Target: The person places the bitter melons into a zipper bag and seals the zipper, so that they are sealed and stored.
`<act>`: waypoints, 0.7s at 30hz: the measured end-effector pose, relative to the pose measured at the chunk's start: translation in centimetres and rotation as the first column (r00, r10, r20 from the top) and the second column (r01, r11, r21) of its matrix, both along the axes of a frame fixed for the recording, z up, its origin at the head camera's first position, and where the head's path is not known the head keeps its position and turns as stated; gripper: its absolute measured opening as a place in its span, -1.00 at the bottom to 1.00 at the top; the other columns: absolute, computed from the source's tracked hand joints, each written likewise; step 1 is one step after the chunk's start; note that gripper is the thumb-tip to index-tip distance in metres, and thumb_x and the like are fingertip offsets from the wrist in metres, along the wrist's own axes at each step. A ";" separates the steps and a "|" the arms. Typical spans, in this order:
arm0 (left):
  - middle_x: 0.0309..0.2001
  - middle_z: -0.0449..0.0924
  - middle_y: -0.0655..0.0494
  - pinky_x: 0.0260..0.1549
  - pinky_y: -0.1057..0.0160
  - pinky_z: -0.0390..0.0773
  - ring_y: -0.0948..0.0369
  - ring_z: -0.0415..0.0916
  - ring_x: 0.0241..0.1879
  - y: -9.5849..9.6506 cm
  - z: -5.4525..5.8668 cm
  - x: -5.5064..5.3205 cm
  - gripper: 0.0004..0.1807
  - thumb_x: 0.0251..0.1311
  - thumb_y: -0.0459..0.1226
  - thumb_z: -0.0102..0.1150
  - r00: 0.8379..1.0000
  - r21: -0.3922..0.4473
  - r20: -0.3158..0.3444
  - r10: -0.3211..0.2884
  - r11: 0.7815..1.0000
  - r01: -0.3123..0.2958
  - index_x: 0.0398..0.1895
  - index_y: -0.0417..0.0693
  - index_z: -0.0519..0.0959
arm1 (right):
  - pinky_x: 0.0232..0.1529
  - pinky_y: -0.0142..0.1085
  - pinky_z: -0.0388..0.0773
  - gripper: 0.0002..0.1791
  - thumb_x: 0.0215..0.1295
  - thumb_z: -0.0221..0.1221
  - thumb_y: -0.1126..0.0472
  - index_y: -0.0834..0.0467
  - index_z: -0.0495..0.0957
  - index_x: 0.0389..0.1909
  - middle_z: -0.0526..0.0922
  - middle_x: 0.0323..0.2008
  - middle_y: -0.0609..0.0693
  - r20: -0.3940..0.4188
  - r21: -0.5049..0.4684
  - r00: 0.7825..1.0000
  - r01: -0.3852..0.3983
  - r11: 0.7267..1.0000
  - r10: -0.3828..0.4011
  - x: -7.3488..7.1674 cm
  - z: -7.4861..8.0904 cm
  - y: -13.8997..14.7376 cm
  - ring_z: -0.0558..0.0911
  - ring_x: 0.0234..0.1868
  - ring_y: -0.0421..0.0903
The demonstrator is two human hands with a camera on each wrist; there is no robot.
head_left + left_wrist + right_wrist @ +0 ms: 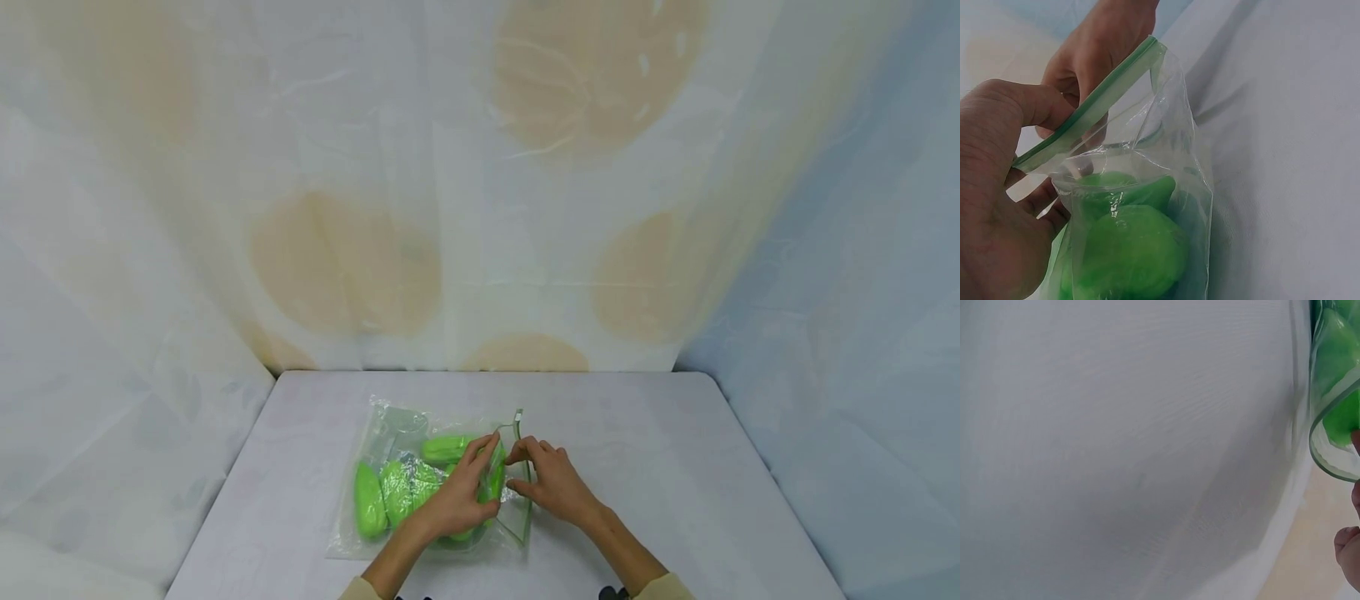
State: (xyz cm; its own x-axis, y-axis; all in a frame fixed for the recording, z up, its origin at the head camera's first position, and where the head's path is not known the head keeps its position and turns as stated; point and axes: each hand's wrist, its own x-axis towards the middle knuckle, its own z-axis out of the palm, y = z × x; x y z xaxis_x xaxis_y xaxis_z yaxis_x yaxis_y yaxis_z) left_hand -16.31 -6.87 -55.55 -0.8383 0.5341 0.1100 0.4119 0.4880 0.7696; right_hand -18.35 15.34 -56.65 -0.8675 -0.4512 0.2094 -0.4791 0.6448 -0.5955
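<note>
A clear zip bag (pixel 352 542) with a green-edged mouth lies on the table. Inside are several smooth, bright green things (pixel 369 500), some long, some rounded; their kind is unclear. Across the bag near its mouth, my left hand (pixel 457 500) has its fingers stretched out, thumb well apart from them. In the left wrist view, the left thumb (pixel 1047 106) lies by the green zip strip (pixel 1110 87). My right hand (pixel 558 483) reaches to the mouth from the right, fingers loosely bent and apart from the thumb. Only its fingertips (pixel 1347 537) show in the right wrist view.
The table (pixel 660 467) has a pale cover and reaches back to a hanging patterned sheet (pixel 465 250). More sheets hang along both sides. Dark small objects (pixel 613 592) show at the near edge by the right forearm.
</note>
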 end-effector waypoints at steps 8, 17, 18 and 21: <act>0.56 -0.08 0.11 -0.03 0.22 0.50 0.04 0.30 0.31 -0.1 0.0 0.0 0.14 0.10 -0.32 0.32 0.999 0.027 0.028 -0.018 0.999 0.017 0.65 0.15 -0.18 | 0.03 0.04 0.30 -0.48 0.18 0.44 0.11 0.01 0.41 0.08 0.71 0.02 -0.20 0.064 -0.046 0.997 -0.035 0.998 0.038 0.2 0.3 -0.1 0.56 0.04 -0.10; 0.56 -0.08 0.12 -0.09 0.27 0.48 0.05 0.32 0.28 -0.2 0.0 0.0 0.15 0.11 -0.31 0.33 0.999 0.025 0.027 -0.020 1.000 0.019 0.65 0.16 -0.19 | -0.01 -0.01 0.26 -0.49 0.21 0.43 0.14 0.02 0.39 0.09 0.72 0.05 -0.17 0.102 -0.071 0.994 -0.041 0.997 0.048 0.1 0.1 -0.1 0.55 0.05 -0.04; 0.55 -0.08 0.12 -0.08 0.26 0.49 0.05 0.32 0.29 -0.2 0.0 0.0 0.15 0.10 -0.31 0.33 0.999 0.023 0.025 -0.020 1.000 0.019 0.65 0.16 -0.19 | -0.01 -0.02 0.26 -0.49 0.21 0.42 0.13 0.02 0.39 0.09 0.72 0.05 -0.18 0.106 -0.070 0.993 -0.040 0.997 0.048 0.1 0.1 -0.1 0.55 0.04 -0.04; 0.55 -0.07 0.11 -0.01 0.22 0.49 0.04 0.30 0.33 -0.2 0.0 0.0 0.15 0.10 -0.30 0.33 1.000 0.020 0.019 -0.021 1.000 0.020 0.65 0.15 -0.19 | -0.01 -0.02 0.28 -0.51 0.21 0.42 0.12 0.00 0.39 0.07 0.71 0.04 -0.22 0.114 -0.061 0.992 -0.037 0.997 0.044 0.1 0.0 -0.2 0.54 0.02 -0.07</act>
